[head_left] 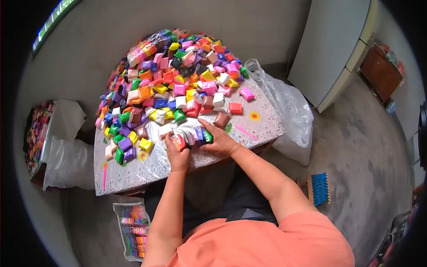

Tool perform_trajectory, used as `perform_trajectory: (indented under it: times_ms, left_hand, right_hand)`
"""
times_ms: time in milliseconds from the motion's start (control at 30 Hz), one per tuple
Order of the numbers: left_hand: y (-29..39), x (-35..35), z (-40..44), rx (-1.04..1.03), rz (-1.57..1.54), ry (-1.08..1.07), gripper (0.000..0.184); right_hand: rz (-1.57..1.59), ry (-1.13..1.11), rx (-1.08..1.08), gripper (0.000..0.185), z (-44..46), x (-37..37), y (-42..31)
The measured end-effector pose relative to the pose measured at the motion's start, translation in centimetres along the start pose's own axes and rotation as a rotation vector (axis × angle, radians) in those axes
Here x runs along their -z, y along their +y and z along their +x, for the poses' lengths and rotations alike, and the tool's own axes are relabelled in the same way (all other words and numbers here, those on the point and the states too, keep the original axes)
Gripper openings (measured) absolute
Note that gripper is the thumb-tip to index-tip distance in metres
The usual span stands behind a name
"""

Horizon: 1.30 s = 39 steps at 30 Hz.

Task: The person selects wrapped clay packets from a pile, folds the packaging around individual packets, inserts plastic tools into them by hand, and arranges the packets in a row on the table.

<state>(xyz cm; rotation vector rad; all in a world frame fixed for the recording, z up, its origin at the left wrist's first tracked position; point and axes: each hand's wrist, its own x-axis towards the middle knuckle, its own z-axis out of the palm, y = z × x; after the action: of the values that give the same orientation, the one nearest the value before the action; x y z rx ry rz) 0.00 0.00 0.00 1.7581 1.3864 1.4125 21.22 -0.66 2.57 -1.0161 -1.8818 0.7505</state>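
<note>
At the front edge of the table, my left hand (177,153) and my right hand (219,140) are closed on the two ends of a short row of small wrapped packets (190,135). Orange-red shows at the row's left end, white in the middle, purple and green by my right fingers. Just beyond my hands spreads a big heap of similar pillow-shaped packets (180,89) in many colours. A brown packet (221,119) lies right above my right hand, and a white packet (165,130) sits beside my left fingers.
The patterned table (262,104) carries two thin pink sticks, one at right (244,132), one at left (105,175). Clear plastic bags hang at right (289,120) and left (69,162). A tray (119,227) of packed packets stands on the floor, as does a blue-bristled object (320,188).
</note>
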Motion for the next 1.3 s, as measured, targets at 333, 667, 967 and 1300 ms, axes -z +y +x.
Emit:
perform_trajectory:
  times_ms: [333, 667, 967, 1300]
  left_hand:
    - [1.1, 2.8, -0.9, 0.149, -0.469, -0.281, 0.1]
    - [-0.6, 4.5, 1.0, 0.229, -0.503, -0.449, 0.076]
    - [-2.1, 3.9, 1.2, 0.123, -0.33, -0.431, 0.069]
    - [-1.5, 5.3, -1.1, -0.116, 0.095, -0.192, 0.097]
  right_hand:
    - [0.052, 0.083, -0.008, 0.105, -1.0, 0.9, -0.4]
    - [0.022, 0.082, -0.062, 0.101, -0.4, -0.1, -0.7]
    - [-0.035, 0.077, -0.063, 0.099, -0.2, -0.1, -0.5]
    - [-0.067, 0.09, -0.044, 0.102, -0.6, 0.1, -1.3]
